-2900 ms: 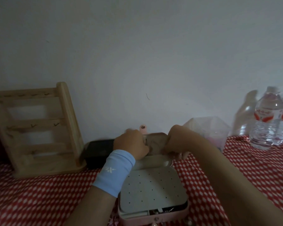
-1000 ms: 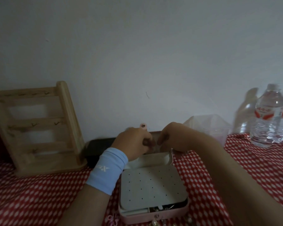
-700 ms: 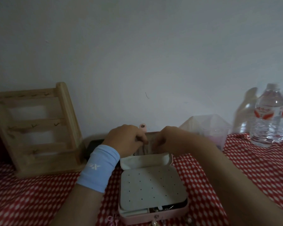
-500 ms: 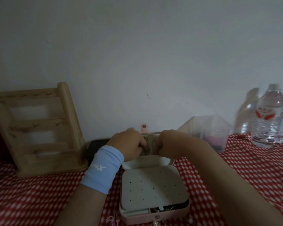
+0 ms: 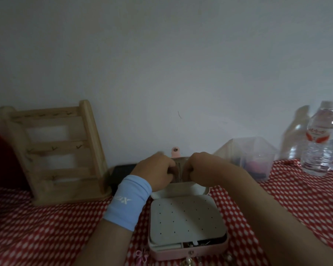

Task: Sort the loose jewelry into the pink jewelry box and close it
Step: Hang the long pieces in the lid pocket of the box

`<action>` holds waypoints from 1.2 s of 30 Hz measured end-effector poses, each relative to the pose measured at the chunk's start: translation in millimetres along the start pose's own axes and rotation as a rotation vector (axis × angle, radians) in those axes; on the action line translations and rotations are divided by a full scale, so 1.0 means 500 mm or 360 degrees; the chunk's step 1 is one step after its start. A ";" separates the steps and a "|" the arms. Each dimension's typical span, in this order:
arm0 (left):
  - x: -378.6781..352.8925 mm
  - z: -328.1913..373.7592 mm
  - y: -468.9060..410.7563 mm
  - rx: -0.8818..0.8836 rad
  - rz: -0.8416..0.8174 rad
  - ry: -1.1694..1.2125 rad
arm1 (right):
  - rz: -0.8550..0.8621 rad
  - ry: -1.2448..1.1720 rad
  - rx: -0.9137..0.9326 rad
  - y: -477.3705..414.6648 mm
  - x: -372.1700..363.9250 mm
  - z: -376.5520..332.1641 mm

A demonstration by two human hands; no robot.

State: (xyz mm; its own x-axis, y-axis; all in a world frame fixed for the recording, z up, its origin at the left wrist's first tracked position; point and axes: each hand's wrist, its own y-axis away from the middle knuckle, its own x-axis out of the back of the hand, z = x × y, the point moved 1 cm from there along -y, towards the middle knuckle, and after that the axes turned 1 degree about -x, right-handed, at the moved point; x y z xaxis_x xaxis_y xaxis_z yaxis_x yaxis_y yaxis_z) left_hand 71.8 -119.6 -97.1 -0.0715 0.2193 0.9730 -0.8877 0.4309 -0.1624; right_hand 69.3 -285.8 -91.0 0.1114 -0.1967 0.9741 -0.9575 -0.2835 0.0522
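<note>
Pink jewelry box (image 5: 188, 251) open: lid (image 5: 183, 190) upright, white perforated panel (image 5: 185, 217) over base.

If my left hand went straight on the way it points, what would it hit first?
Most likely the upright lid of the pink jewelry box: the left hand is right at it. Behind that is the wall. Depth is unclear.
</note>
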 end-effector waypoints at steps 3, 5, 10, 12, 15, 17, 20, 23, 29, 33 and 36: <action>-0.003 0.012 0.017 0.0016 0.0007 0.0126 | 0.0065 -0.0065 0.0001 0.000 0.000 -0.005; -0.001 0.020 0.037 -0.0014 0.0024 0.0181 | 0.0177 -0.0170 0.0022 0.011 0.008 -0.012; -0.010 0.028 0.093 -0.0024 0.0083 0.0251 | 0.0173 -0.0241 0.0056 0.044 0.017 -0.030; -0.017 0.029 0.113 -0.0030 0.0177 0.0204 | 0.0142 -0.0201 0.0049 0.062 0.010 -0.040; -0.018 0.039 0.146 -0.0063 0.0284 0.0203 | 0.0058 -0.0163 0.0161 0.109 -0.002 -0.063; -0.019 0.042 0.169 -0.0041 0.0323 0.0210 | -0.0027 -0.0237 0.0255 0.134 -0.015 -0.072; -0.020 0.043 0.214 0.0014 0.0375 0.0206 | -0.0127 -0.0340 0.0251 0.165 -0.030 -0.074; -0.021 0.050 0.258 0.0004 0.0305 0.0255 | -0.0140 -0.0320 0.0260 0.195 -0.039 -0.075; -0.023 0.112 0.310 -0.0144 0.0088 0.0334 | -0.0228 -0.0318 0.0236 0.261 -0.037 -0.073; -0.040 0.168 0.320 -0.0178 -0.0138 0.0368 | -0.0233 -0.0251 0.0153 0.309 -0.041 -0.037; -0.071 0.202 0.321 -0.0226 -0.0332 0.0356 | -0.0306 -0.0162 0.0041 0.341 -0.048 -0.012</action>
State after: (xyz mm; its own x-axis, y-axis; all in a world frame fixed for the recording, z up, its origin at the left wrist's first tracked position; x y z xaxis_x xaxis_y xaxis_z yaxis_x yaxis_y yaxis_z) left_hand -114.0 -146.5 -141.3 0.2208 0.2936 0.9301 -0.7993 0.6009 0.0001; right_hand -98.2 -323.6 -104.3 0.3190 -0.2299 0.9195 -0.9091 -0.3484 0.2283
